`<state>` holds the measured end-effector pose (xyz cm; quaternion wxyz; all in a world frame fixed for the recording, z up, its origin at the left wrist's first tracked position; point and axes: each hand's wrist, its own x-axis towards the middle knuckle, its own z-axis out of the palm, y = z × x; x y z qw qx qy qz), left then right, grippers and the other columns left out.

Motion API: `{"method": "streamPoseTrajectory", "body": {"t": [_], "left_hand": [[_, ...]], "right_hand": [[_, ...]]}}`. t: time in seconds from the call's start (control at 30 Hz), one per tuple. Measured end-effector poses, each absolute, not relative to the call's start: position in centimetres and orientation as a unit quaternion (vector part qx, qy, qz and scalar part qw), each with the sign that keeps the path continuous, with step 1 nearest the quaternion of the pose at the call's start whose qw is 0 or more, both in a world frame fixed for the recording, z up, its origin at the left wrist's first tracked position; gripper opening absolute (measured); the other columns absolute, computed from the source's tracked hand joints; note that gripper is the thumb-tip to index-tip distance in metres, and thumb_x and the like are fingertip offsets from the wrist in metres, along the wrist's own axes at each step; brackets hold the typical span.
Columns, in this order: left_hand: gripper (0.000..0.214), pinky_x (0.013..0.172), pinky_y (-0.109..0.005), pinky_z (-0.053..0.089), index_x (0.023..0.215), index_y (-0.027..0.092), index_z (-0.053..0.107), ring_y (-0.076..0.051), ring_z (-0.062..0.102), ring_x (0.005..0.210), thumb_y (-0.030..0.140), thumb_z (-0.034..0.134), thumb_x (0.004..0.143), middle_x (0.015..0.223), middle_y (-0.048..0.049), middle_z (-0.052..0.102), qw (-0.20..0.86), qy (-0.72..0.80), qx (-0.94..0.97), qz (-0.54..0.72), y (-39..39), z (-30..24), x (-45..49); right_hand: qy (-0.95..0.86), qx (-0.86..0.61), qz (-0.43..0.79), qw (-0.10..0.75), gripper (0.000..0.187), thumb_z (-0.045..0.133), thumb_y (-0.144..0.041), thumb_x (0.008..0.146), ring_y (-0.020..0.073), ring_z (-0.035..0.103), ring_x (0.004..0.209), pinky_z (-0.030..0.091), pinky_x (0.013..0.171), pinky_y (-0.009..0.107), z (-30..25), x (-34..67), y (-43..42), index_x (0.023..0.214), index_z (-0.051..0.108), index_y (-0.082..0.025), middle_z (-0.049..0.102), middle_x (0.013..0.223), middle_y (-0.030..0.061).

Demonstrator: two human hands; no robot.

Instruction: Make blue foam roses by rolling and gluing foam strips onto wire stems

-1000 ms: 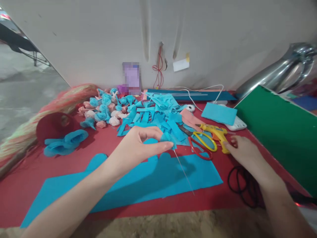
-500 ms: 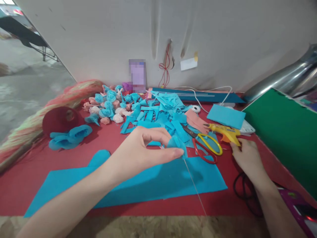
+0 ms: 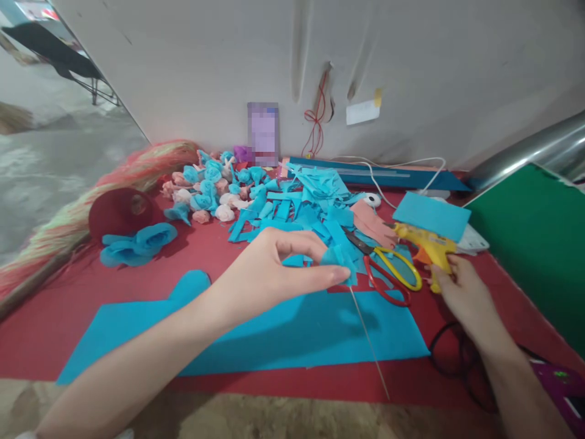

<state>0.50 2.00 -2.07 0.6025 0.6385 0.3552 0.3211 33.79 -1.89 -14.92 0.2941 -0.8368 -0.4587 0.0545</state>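
Between the thumb and fingers of my left hand (image 3: 274,268) is a small blue crepe paper flower (image 3: 337,257), with a thin wire stem (image 3: 368,335) slanting down from it. My right hand (image 3: 468,296) is closed round the handle of a yellow hot glue gun (image 3: 427,244), its nozzle toward the left. Scissors (image 3: 393,271) with one red and one yellow handle lie between my hands. Under my left arm a wide blue paper sheet (image 3: 297,341) is spread on the red table cover (image 3: 41,335).
Blue paper strips (image 3: 315,189) lie in a heap behind my hands, beside several small blue, pink and white paper flowers (image 3: 210,189). A red roll (image 3: 121,213) stands left, a green board (image 3: 539,244) right. Black cable (image 3: 452,360) loops near my right wrist.
My right hand has closed on the glue gun's handle, which has tilted slightly. My left hand still pinches the blue paper flower. The whole view has shifted a little.
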Motion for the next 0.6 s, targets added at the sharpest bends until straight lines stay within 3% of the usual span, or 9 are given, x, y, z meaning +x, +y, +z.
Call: {"method": "streamPoseTrajectory", "body": {"t": [0.13, 0.23, 0.27, 0.3, 0.37, 0.43, 0.6], "left_hand": [[0.029, 0.061, -0.026, 0.036, 0.049, 0.020, 0.056, -0.013, 0.047, 0.062, 0.036, 0.069, 0.069, 0.063, 0.0008, 0.050, 0.602, 0.358, 0.629, 0.338, 2.1, -2.2, 0.4], [0.030, 0.066, -0.027, 0.036, 0.048, 0.020, 0.053, -0.014, 0.047, 0.068, 0.035, 0.071, 0.067, 0.063, 0.0009, 0.046, 0.590, 0.367, 0.627, 0.352, 2.1, -2.0, 0.4], [0.032, 0.068, -0.027, 0.035, 0.047, 0.019, 0.051, -0.015, 0.047, 0.070, 0.034, 0.071, 0.067, 0.062, 0.0013, 0.044, 0.587, 0.366, 0.629, 0.355, 2.1, -2.0, 0.4], [0.034, 0.070, -0.027, 0.035, 0.046, 0.019, 0.049, -0.014, 0.046, 0.070, 0.034, 0.070, 0.067, 0.060, 0.0017, 0.041, 0.584, 0.364, 0.632, 0.356, 2.1, -1.9, 0.4], [0.035, 0.067, -0.027, 0.034, 0.045, 0.019, 0.048, -0.014, 0.043, 0.067, 0.034, 0.070, 0.068, 0.059, 0.0023, 0.039, 0.585, 0.365, 0.635, 0.349, 2.1, -1.9, 0.4], [0.032, 0.061, -0.027, 0.032, 0.047, 0.019, 0.051, -0.012, 0.040, 0.063, 0.035, 0.070, 0.068, 0.061, 0.0027, 0.041, 0.589, 0.372, 0.631, 0.341, 2.0, -1.9, 0.5], [0.027, 0.063, -0.026, 0.033, 0.049, 0.019, 0.056, -0.011, 0.040, 0.063, 0.030, 0.070, 0.069, 0.063, 0.0033, 0.043, 0.592, 0.359, 0.636, 0.341, 1.8, -1.7, 0.5]], "right_hand": [[-0.465, -0.845, 0.046, 0.259, 0.028, 0.056, -0.031, 0.087, 0.0210, 0.057, 0.100, 0.049, 0.082, 0.039, -13.2, 31.7, -1.6, 0.113, 0.055, -0.020, 0.056, 0.116, 0.0074], [-0.497, -0.822, 0.026, 0.278, 0.028, 0.055, -0.029, 0.087, 0.0252, 0.049, 0.114, 0.041, 0.094, 0.048, -10.6, 29.3, -2.0, 0.113, 0.055, -0.017, 0.052, 0.125, 0.0099], [-0.514, -0.807, 0.036, 0.289, 0.023, 0.053, -0.027, 0.088, 0.0241, 0.048, 0.115, 0.039, 0.096, 0.046, -9.5, 28.2, -2.4, 0.109, 0.057, -0.018, 0.053, 0.124, 0.0098], [-0.536, -0.787, 0.064, 0.300, 0.020, 0.051, -0.025, 0.089, 0.0226, 0.053, 0.110, 0.043, 0.094, 0.039, -8.3, 27.0, -2.9, 0.105, 0.059, -0.018, 0.059, 0.117, 0.0112], [-0.591, -0.731, 0.152, 0.304, 0.019, 0.049, -0.031, 0.088, 0.0180, 0.065, 0.085, 0.052, 0.074, 0.026, -6.1, 24.4, -4.1, 0.093, 0.065, -0.021, 0.070, 0.095, 0.0071], [-0.640, -0.672, 0.216, 0.303, 0.019, 0.053, -0.038, 0.084, 0.0138, 0.066, 0.064, 0.051, 0.056, 0.020, -4.3, 21.6, -5.2, 0.082, 0.068, -0.026, 0.071, 0.073, 0.0003], [-0.677, -0.543, 0.350, 0.351, 0.020, 0.050, -0.029, 0.084, 0.0128, 0.065, 0.062, 0.048, 0.050, 0.017, -2.3, 17.1, -5.4, 0.069, 0.064, -0.024, 0.070, 0.065, -0.0029]]}}
